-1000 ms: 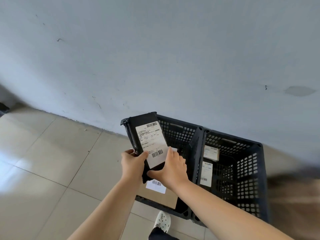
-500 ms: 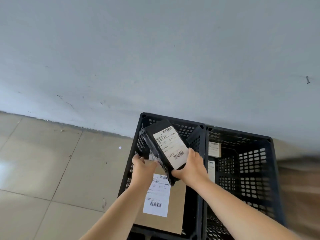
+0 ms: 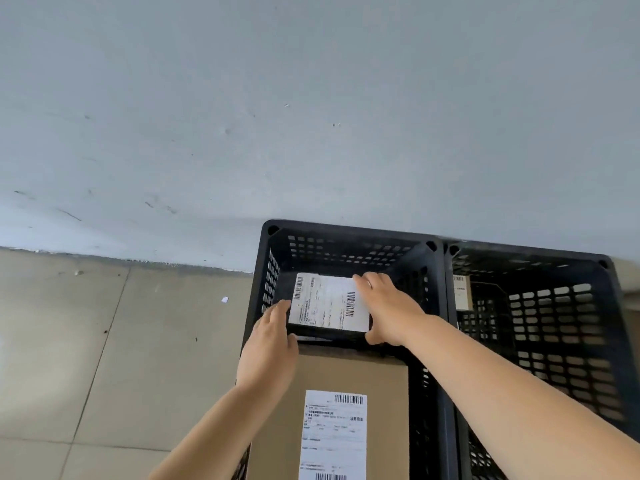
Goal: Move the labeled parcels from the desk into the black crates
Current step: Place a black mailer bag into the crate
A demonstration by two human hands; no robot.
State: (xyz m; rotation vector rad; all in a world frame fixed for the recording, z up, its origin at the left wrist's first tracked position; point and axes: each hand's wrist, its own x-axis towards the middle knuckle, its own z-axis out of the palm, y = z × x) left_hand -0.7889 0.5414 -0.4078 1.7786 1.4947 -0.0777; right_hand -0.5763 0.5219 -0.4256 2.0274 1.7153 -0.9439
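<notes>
Beneath your arms is a beige tiled floor (image 3: 114, 341) running up to the grey wall. Two black crates (image 3: 349, 233) (image 3: 568, 306) stand on it side by side (touching), and a small white scrap (image 3: 224, 299) lies nearby.

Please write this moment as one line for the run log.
stage: placing | black parcel label up, low inside left crate, beyond brown box | left hand, right hand on its ends | right crate: not involved

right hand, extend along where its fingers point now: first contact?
Probably the far wall of the left black crate. The right hand grips the black parcel, fingers pointing toward it; depth unclear.
</notes>
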